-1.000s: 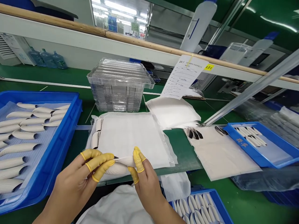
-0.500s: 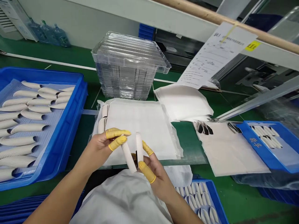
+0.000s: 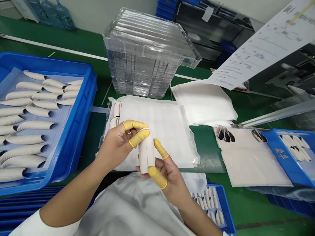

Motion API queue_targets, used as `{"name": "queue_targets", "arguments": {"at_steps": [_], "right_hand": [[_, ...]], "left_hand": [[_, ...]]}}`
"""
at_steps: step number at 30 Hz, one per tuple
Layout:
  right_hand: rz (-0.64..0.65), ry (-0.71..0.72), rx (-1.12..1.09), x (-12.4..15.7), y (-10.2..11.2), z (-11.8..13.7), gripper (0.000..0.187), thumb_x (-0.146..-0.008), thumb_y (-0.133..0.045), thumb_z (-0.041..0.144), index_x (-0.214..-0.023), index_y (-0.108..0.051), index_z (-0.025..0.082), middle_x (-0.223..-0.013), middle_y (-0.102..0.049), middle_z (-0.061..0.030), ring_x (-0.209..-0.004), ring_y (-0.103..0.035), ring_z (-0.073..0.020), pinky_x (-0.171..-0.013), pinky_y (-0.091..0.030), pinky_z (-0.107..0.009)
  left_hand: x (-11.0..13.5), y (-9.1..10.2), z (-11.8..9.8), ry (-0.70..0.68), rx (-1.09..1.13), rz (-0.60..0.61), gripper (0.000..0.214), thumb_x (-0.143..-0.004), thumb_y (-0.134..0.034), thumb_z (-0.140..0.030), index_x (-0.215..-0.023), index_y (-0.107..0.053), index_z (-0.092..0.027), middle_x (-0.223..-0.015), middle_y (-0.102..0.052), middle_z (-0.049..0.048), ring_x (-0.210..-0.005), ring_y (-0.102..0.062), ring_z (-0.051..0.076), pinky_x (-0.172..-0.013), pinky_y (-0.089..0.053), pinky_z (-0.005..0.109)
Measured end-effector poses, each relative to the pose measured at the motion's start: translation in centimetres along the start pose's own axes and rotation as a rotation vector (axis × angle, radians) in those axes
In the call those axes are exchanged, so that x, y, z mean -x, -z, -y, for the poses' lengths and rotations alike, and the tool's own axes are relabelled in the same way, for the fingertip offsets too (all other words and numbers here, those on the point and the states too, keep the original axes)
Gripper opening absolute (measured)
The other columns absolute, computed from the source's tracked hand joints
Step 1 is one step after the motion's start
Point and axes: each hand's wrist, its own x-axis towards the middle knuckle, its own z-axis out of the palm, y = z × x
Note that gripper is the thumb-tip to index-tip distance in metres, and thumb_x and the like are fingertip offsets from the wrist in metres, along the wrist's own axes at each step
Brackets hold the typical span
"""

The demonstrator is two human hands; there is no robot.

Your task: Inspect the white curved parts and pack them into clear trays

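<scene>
Two slender white ribbed shell pieces [image 3: 147,152] stand side by side, long edges together, between my hands. My left hand [image 3: 118,144], with yellow finger cots on thumb and forefinger, pinches their upper end. Lower down, my right hand [image 3: 168,175] grips them, its thumb at the bottom and its forefinger along the right side; it wears yellow cots too. Some fingers are hidden behind the pieces. Below them lies a white sheet-covered stack [image 3: 157,127] in clear plastic, with a few similar rounded pieces [image 3: 116,109] showing at its left edge.
To the left is a blue tray [image 3: 71,131] of curved white pieces. Clear plastic trays [image 3: 145,62] are stacked behind. On the right are white sheets [image 3: 206,105], small black-and-white parts [image 3: 226,135] and another blue tray [image 3: 270,144]. A hanging paper [image 3: 261,49] and lower tray [image 3: 227,203] flank the workspace.
The two pieces were apart with a dark inner side showing; now they lie together, pale ribbed faces toward me. My left hand moved right and down slightly. The camera view shifted.
</scene>
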Motion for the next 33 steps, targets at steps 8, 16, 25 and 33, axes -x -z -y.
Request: {"name": "queue_targets", "arguments": {"at_steps": [8, 16, 25, 33], "right_hand": [[-0.096, -0.032, -0.115, -0.7, -0.4, 1.4, 0.069, -0.085, -0.068, 0.055, -0.145, -0.043, 0.033, -0.1, -0.073, -0.0035, -0.085, -0.075, -0.0195, -0.076, -0.059, -0.034], [0.086, 0.039, -0.043, 2.0, -0.4, 1.8, 0.103, -0.076, -0.083, 0.023, -0.153, -0.019, 0.045, -0.123, -0.069, -0.0023, -0.105, -0.071, -0.017, -0.087, -0.056, -0.031], [-0.025, 0.038, 0.069, 2.0, -1.3, 2.6, 0.109, -0.073, -0.084, 0.039, -0.157, -0.013, 0.033, -0.079, -0.075, 0.0037, -0.071, -0.075, -0.0193, -0.076, -0.059, -0.037], [-0.043, 0.042, 0.091, 1.9, -0.9, 2.1, 0.1, -0.072, -0.084, 0.042, -0.153, -0.027, 0.032, -0.084, -0.074, 0.0018, -0.084, -0.075, -0.0228, -0.086, -0.057, -0.043]], "left_hand": [[0.0, -0.3, -1.0, -0.1, -0.21, 0.036, 0.015, -0.083, -0.069, -0.036, -0.088, -0.071, -0.022, -0.078, -0.07, 0.0001, -0.068, -0.062, 0.011, -0.061, -0.05, 0.021], [-0.6, -0.6, -2.0, 0.033, -0.073, 0.079, 0.017, -0.078, -0.075, -0.036, -0.084, -0.071, -0.021, -0.078, -0.069, -0.0007, -0.068, -0.06, 0.01, -0.06, -0.049, 0.02], [-0.9, -1.5, -0.2, 0.251, 0.206, 0.137, 0.031, -0.067, -0.081, -0.044, -0.072, -0.067, -0.016, -0.054, -0.053, -0.0045, -0.047, -0.044, 0.007, -0.047, -0.038, 0.021], [-0.8, -1.5, 0.2, 0.264, 0.27, 0.102, 0.031, -0.07, -0.08, -0.043, -0.075, -0.066, -0.016, -0.065, -0.059, -0.0023, -0.057, -0.05, 0.009, -0.056, -0.043, 0.023]]}}
